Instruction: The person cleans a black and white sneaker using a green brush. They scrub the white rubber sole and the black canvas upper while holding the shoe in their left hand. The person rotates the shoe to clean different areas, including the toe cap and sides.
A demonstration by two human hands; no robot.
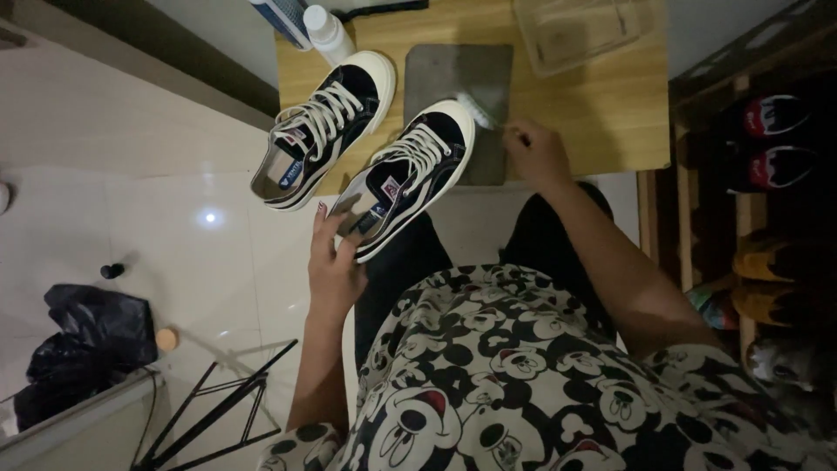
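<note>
Your left hand [336, 262] grips the heel of a black canvas sneaker [410, 174], fingers curled round its side, toe pointing away over the wooden table [602, 105] edge. 2nd sneaker [323, 131] lies just left, heel overhanging the edge. Open tiled floor [174, 201] further left. Your right hand [536, 153] has its fingers closed on a white-bristled brush [478, 109] at the toe cap, over a grey mat [458, 74]. Clear plastic tub [580, 30] at back; contents unclear.
</note>
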